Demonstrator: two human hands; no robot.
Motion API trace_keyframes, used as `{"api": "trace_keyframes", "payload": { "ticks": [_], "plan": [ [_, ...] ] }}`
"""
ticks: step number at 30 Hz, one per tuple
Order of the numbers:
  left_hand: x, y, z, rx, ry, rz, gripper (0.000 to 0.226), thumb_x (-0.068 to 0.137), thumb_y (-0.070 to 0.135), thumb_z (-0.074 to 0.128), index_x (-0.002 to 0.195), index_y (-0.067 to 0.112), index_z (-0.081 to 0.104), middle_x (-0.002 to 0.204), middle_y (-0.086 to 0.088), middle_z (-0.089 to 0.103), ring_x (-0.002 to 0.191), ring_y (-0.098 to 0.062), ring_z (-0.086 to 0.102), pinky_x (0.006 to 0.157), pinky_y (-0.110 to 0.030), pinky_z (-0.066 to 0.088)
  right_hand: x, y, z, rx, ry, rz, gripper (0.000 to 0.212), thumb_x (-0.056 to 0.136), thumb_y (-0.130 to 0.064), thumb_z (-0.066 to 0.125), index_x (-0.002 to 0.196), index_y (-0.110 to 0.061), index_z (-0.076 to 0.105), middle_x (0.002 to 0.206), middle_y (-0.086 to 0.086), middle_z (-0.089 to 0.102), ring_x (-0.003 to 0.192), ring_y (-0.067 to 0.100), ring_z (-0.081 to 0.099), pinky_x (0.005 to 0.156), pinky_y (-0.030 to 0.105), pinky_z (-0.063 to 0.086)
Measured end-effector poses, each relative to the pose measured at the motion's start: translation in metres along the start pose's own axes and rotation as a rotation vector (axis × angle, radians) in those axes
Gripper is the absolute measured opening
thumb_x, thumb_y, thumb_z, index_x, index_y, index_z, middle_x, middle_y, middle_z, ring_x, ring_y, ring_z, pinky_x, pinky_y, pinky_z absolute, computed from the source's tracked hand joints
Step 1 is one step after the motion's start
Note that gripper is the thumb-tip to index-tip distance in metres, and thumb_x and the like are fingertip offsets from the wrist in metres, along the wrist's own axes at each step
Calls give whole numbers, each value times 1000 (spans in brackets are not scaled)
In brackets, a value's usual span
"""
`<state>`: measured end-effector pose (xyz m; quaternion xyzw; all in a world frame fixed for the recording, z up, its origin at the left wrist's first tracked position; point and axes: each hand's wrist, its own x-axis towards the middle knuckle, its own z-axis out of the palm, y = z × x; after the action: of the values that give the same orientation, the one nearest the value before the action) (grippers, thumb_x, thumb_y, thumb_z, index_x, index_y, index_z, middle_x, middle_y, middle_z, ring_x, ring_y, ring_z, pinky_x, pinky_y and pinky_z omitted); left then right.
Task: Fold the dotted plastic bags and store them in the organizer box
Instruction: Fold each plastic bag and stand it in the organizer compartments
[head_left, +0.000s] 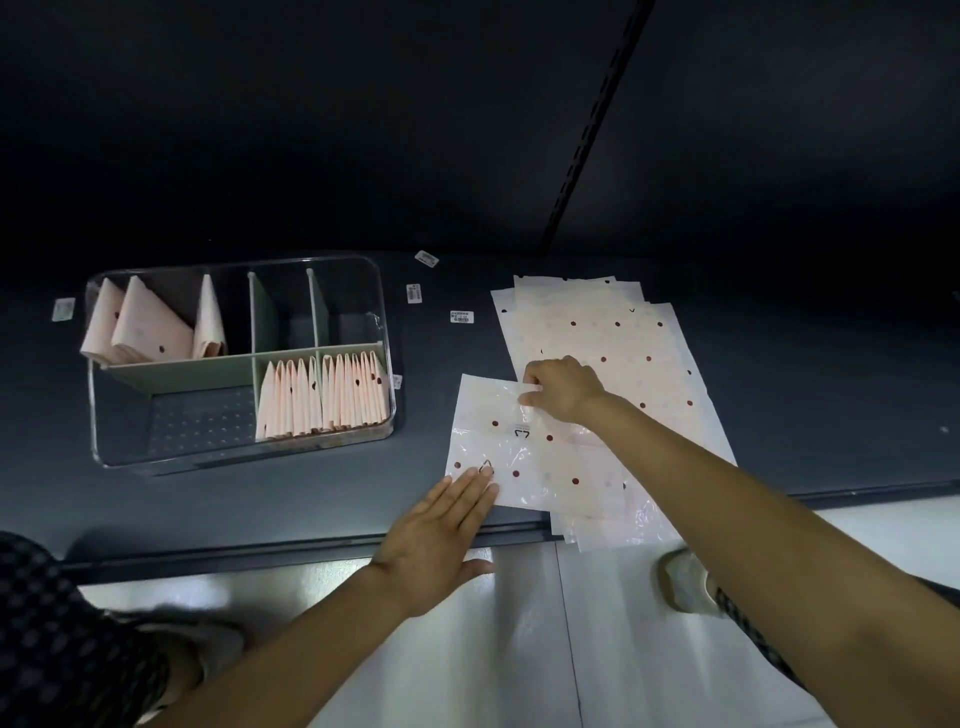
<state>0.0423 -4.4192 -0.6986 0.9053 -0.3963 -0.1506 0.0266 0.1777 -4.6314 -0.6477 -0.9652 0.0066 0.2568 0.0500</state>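
Dark table (332, 499) carries organizer box (236, 457), dotted bags (613, 338), labels (461, 316).

Dim, wide-angle-warped view; glare on pale floor (519, 623), murky dark background.

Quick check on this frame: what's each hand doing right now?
Left hand: open, fingers flat on the near corner of the top dotted bag.
Right hand: fingers curled, pinching that bag's far edge.

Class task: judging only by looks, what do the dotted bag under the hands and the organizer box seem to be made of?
Dotted bag: thin glossy plastic film, probably; it crinkles and glints. Organizer box: clear rigid plastic, likely acrylic, since the walls show through; its green dividers look matte.
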Motion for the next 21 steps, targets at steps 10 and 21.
{"api": "trace_keyframes", "payload": {
  "ticks": [10, 21],
  "plan": [
    [-1, -1, 3, 10, -18, -12, 81, 93, 64, 18, 141, 14, -24, 152, -4, -26, 140, -20, -26, 114, -38, -17, -128, -12, 115, -99, 212, -382, 78, 94, -58, 27, 149, -4, 9, 156, 8, -1, 145, 26, -2, 118, 44, -1],
    [9, -6, -5, -211, 166, -34, 61, 93, 52, 43, 144, 19, 36, 155, 2, 24, 142, -16, 24, 114, -32, 21, -149, 65, 101, 22, 371, -309, 52, 88, -35, 62, 131, -7, 53, 142, 6, 47, 128, 21, 49, 109, 37, 37]
  ]
}}
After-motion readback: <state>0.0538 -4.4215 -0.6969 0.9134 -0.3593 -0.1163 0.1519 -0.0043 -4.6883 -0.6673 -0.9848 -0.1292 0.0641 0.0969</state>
